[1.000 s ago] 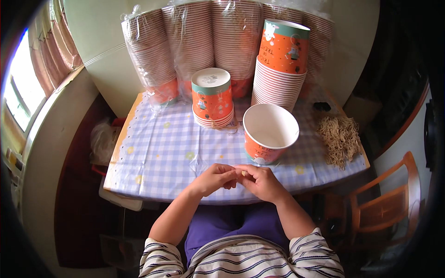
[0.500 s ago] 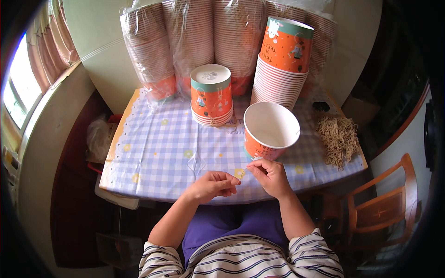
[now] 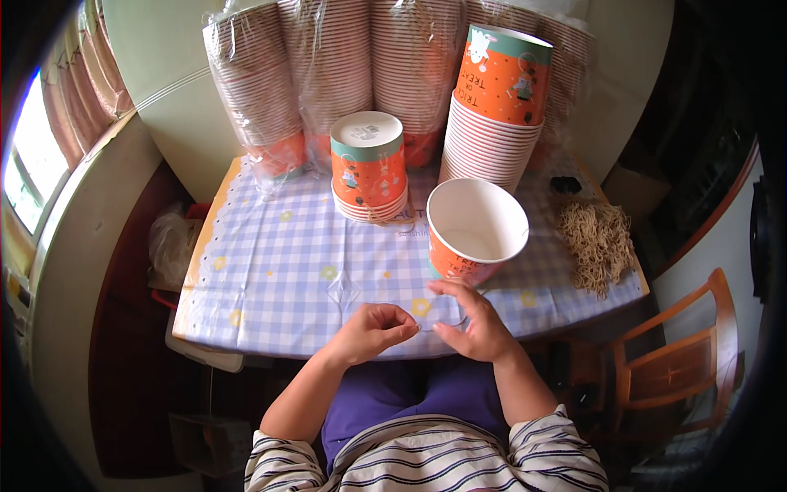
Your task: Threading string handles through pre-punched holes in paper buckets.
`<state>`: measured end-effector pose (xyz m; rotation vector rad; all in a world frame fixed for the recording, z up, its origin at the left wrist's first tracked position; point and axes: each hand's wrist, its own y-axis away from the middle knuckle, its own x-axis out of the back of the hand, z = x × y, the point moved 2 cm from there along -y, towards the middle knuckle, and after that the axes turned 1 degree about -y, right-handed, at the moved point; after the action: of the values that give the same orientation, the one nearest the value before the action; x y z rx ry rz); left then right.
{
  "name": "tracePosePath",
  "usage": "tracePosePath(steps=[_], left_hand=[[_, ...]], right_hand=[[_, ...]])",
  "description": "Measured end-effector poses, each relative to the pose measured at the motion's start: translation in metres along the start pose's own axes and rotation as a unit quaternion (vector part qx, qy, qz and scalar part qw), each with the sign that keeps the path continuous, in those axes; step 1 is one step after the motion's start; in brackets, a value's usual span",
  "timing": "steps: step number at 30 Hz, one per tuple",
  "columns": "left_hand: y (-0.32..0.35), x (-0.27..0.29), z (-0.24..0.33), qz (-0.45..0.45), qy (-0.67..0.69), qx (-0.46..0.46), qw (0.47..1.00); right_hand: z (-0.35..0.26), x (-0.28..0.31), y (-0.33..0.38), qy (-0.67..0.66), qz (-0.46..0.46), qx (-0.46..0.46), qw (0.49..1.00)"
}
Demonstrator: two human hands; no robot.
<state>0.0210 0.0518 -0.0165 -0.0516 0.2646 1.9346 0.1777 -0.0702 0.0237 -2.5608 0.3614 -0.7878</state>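
My left hand (image 3: 370, 332) is closed in a pinch at the near edge of the table, with the end of a thin string (image 3: 420, 326) at its fingertips. Facing it, my right hand (image 3: 477, 325) has its thumb and fingers spread apart. The string seems to run toward that hand, but it is too fine to follow. Just beyond my right fingertips stands an orange and green paper bucket (image 3: 461, 259), upright with its white inside showing. A short upside-down stack of matching buckets (image 3: 369, 174) sits behind and to the left, with some string by its rims.
Behind the upright bucket rises a tall stack of buckets (image 3: 492, 148). Plastic-wrapped bucket stacks (image 3: 328, 74) line the back. A heap of tan strings (image 3: 597, 246) and a small black object (image 3: 565, 184) lie at the right on the checked tablecloth (image 3: 270, 287). A wooden chair (image 3: 676, 361) stands right.
My right hand has opened from its pinch, its thumb dropping nearer to me. My left hand still pinches the string. The view has shifted slightly, while the buckets keep their places.
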Motion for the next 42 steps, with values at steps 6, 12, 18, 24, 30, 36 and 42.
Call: tracePosePath(steps=[6, 12, 18, 24, 30, 36, 42], left_hand=[[0.003, -0.005, 0.02, 0.022, -0.104, -0.014, 0.994], [0.007, -0.004, 0.033, 0.064, -0.178, -0.026, 0.982], [0.005, -0.01, 0.047, 0.081, -0.212, -0.055, 0.972], [-0.005, -0.013, 0.067, 0.086, -0.297, -0.198, 0.93], [-0.03, -0.01, 0.089, 0.141, -0.335, -0.362, 0.858], [-0.103, 0.028, 0.071, 0.224, -0.235, -0.307, 0.895], [-0.137, 0.035, 0.054, 0.216, -0.21, -0.245, 0.922]], right_hand=[[0.005, -0.025, 0.004, -0.259, -0.07, -0.133, 0.954], [0.004, -0.021, 0.003, -0.113, -0.033, -0.132, 0.984], [-0.012, -0.007, -0.007, 0.036, 0.031, 0.036, 0.998], [-0.021, 0.01, -0.022, 0.121, 0.042, 0.12, 0.984], [-0.021, 0.042, -0.06, 0.118, 0.043, 0.099, 0.987], [0.039, 0.074, -0.117, 0.13, 0.044, -0.033, 0.99], [0.066, 0.062, -0.131, 0.195, 0.002, -0.077, 0.978]])
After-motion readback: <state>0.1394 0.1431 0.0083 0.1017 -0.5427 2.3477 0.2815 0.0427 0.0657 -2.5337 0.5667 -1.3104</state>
